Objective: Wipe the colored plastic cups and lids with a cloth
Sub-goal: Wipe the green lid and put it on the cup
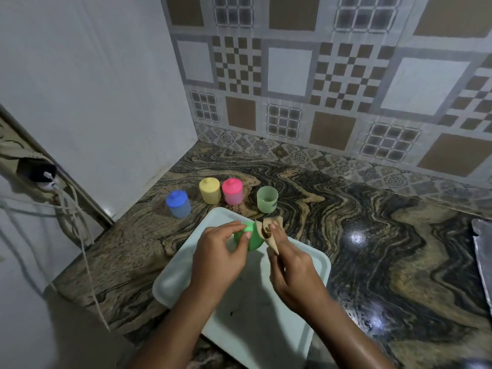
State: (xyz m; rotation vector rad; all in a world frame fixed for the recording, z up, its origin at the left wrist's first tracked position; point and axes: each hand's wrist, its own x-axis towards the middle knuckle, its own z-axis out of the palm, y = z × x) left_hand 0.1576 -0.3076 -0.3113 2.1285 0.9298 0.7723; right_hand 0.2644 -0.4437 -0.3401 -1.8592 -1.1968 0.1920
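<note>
**Green lid held beside the cloth**

The left hand (218, 251) is pinching a bright green plastic lid (251, 242) over the white plastic tray (170, 283). The right hand (292, 272), at the lid's 3 o'clock, is pinching a beige cloth (270, 233). At 12 o'clock, a blue plastic cup (178, 205), yellow plastic cup (209, 190), pink plastic cup (232, 191) and pale green plastic cup (267, 198) are standing on the counter (372, 235).

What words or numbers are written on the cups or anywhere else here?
No text can be read.
Pale green open plastic cup: small dark mark low on its side, too blurred to read.
Blue lidded plastic cup, yellow lidded plastic cup, pink lidded plastic cup: no writing shows.
</note>
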